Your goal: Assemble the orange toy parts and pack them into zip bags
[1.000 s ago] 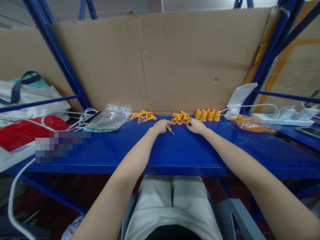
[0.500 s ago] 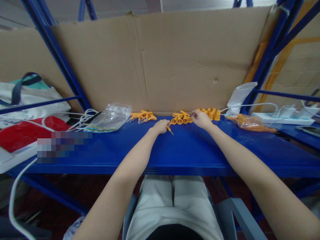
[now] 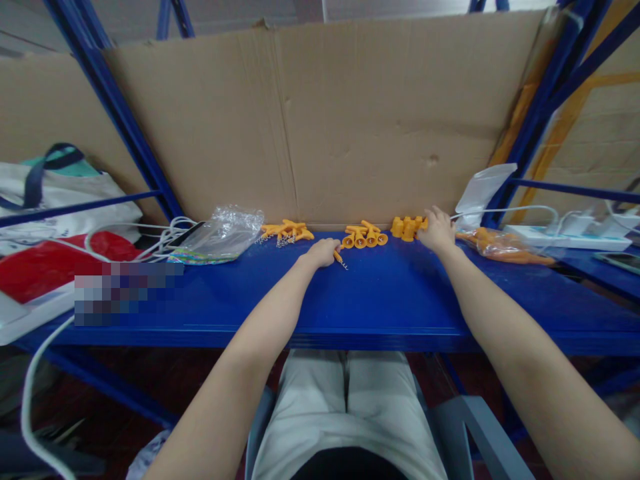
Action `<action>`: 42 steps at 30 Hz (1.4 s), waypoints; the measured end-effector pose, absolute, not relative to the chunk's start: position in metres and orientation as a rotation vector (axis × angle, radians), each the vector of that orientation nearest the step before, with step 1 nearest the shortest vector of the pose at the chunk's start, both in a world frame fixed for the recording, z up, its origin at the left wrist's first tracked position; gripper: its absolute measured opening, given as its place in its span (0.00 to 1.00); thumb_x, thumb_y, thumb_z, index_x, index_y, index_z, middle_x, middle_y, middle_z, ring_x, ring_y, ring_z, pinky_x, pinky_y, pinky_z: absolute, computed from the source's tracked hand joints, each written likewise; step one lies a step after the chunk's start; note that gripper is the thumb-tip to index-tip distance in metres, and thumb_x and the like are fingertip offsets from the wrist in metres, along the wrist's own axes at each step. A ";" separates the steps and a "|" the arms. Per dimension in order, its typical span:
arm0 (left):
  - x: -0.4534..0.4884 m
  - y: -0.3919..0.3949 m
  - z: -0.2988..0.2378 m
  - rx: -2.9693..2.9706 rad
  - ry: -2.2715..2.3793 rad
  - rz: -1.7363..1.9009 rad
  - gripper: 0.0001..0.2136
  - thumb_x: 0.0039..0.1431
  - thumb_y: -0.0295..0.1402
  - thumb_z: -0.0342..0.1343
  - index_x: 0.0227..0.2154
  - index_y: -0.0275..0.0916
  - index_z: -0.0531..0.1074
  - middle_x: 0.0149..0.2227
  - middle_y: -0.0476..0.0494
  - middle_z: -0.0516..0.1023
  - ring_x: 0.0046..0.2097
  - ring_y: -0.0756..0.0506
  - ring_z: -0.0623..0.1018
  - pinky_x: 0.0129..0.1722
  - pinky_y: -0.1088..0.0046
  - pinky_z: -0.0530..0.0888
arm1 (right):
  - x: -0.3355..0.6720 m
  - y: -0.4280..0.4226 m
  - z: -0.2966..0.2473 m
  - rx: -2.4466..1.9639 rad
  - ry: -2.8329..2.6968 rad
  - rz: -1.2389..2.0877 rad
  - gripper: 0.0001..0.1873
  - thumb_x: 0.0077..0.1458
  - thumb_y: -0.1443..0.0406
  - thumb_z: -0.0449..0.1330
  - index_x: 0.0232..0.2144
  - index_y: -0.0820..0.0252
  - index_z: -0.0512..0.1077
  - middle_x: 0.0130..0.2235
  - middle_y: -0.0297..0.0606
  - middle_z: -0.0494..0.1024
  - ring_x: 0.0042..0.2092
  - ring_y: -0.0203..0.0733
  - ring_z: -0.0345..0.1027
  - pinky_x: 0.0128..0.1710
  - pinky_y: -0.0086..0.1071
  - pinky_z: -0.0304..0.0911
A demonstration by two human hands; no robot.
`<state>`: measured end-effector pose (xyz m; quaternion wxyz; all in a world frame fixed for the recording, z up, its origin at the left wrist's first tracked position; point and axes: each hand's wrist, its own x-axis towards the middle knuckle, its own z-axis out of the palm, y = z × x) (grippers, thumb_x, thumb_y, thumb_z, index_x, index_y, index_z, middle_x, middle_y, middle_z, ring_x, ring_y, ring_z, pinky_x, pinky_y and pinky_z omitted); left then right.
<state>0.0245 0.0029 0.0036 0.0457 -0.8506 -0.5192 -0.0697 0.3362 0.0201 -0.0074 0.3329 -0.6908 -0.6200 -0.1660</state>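
My left hand point(image 3: 324, 253) rests low over the blue shelf, closed on a corkscrew point(image 3: 342, 260) with an orange handle; its metal spiral points down to the right. At the right end of a cluster of orange plastic sleeves point(image 3: 407, 228), my right hand point(image 3: 440, 229) has its fingers closed round an end sleeve, mostly hidden by them. Between the hands lies a row of orange corkscrews in flared sleeves point(image 3: 371, 239), round mouths facing me. Left of my left hand is a pile of bare orange corkscrews point(image 3: 287, 231) with exposed spirals.
A clear plastic bag point(image 3: 220, 233) and white cables point(image 3: 173, 233) lie to the left. A bag of orange parts point(image 3: 505, 245) and a white power strip point(image 3: 565, 238) sit at right. A cardboard panel point(image 3: 360, 127) closes the back of the blue shelf point(image 3: 370, 300).
My right hand has moved right, from beside the row of sleeved corkscrews to the far end of the loose sleeves. My left hand stays in place with its corkscrew.
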 end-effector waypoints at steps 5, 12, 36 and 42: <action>0.024 0.005 0.003 -2.599 -1.574 -0.208 0.13 0.54 0.19 0.50 0.39 0.39 0.73 0.44 0.42 0.79 0.48 0.43 0.77 0.46 0.72 0.70 | 0.341 0.020 -0.016 -2.016 -1.729 -0.288 0.33 0.53 0.62 0.51 0.62 0.60 0.60 0.66 0.51 0.56 0.66 0.64 0.47 0.58 0.68 0.45; 0.024 0.007 0.001 -2.598 -1.587 -0.212 0.14 0.54 0.19 0.51 0.41 0.38 0.73 0.45 0.40 0.78 0.47 0.43 0.77 0.45 0.72 0.70 | 0.330 0.015 -0.016 -2.000 -1.806 -0.291 0.36 0.55 0.62 0.49 0.66 0.63 0.53 0.68 0.52 0.52 0.67 0.62 0.45 0.60 0.64 0.45; 0.023 0.009 -0.001 -2.591 -1.576 -0.211 0.14 0.53 0.19 0.51 0.41 0.38 0.73 0.45 0.42 0.78 0.48 0.44 0.77 0.46 0.73 0.70 | 0.317 0.018 -0.010 -1.937 -1.746 -0.326 0.15 0.57 0.66 0.48 0.42 0.64 0.71 0.50 0.53 0.74 0.53 0.57 0.65 0.52 0.49 0.58; 0.023 0.008 0.000 -2.601 -1.584 -0.232 0.13 0.54 0.20 0.51 0.40 0.38 0.73 0.45 0.41 0.78 0.47 0.44 0.77 0.45 0.73 0.70 | 0.310 0.014 -0.004 -1.896 -1.741 -0.363 0.14 0.58 0.66 0.47 0.38 0.64 0.71 0.47 0.52 0.75 0.51 0.55 0.66 0.52 0.47 0.58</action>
